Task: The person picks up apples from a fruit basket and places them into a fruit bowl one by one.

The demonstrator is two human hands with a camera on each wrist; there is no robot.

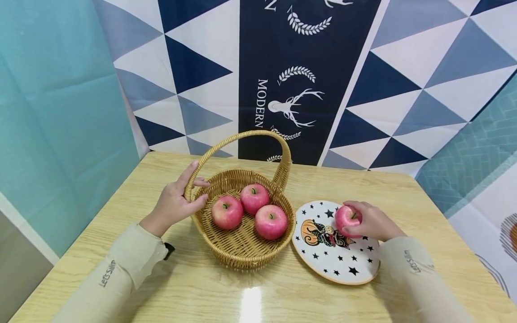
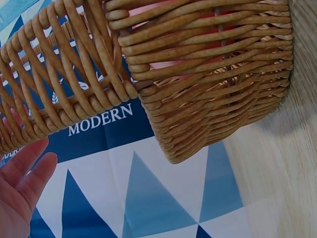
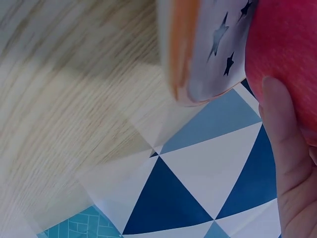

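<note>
A wicker basket (image 1: pixel 238 260) with a tall arched handle (image 1: pixel 242 134) stands on the table, and three pink-red apples (image 1: pixel 271 222) lie inside it. At the basket's left side is my left hand (image 1: pixel 173 202), fingers stretched out around the base of the handle and thumb over the rim. In the left wrist view, the left fingers (image 2: pixel 37 173) look straight beside the woven handle. My right hand (image 1: pixel 373 220) grips another apple (image 1: pixel 345 219) over the right part of a white plate (image 1: pixel 319 264) with black stars and a pumpkin-and-cat picture. The right thumb lies along this apple (image 3: pixel 282 44) in the right wrist view.
The light wood table (image 1: pixel 194 296) carries the basket at its middle and the plate just right of it, close to the basket's rim. Behind its back edge hangs a patterned cloth (image 1: pixel 299 89) with triangles and a deer head. A teal curtain (image 1: pixel 60 112) hangs at left.
</note>
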